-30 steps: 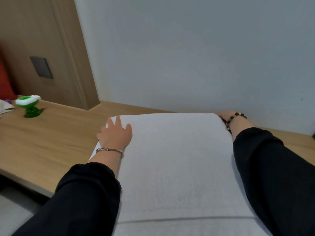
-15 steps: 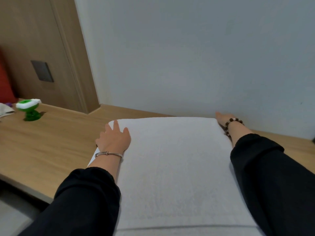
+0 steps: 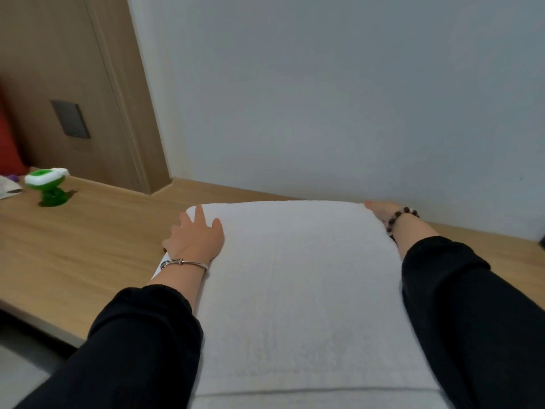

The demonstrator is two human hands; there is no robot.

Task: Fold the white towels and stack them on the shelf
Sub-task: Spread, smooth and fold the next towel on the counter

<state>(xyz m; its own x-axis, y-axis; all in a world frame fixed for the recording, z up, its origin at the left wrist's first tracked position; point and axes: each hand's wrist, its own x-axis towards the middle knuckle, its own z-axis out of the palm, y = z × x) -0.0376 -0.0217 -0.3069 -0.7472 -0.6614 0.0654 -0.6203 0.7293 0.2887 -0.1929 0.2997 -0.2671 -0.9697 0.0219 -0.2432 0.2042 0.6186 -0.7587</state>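
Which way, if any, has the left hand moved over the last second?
No. The left hand lies flat on the towel, the same gap from the green toy as before.

— What stands on the left?
— A small green gadget (image 3: 47, 184) with a white-and-green top, upright on its green base on the wooden counter (image 3: 88, 246), near the back.

— Anything beside it?
— At the picture's left edge, a white thing (image 3: 8, 188) lies flat with a small purple bit (image 3: 14, 178) just behind it. Something red (image 3: 7, 143) rises above them. All are too cut off to name.

— And behind?
— A wood panel (image 3: 59, 54) with a dark rectangular plate (image 3: 70, 119) set in it. To its right runs a plain pale wall (image 3: 324, 98).

— Elsewhere?
— A dark object (image 3: 542, 242) is clipped by the right edge. There is grey floor (image 3: 17, 364) below the counter's front edge.
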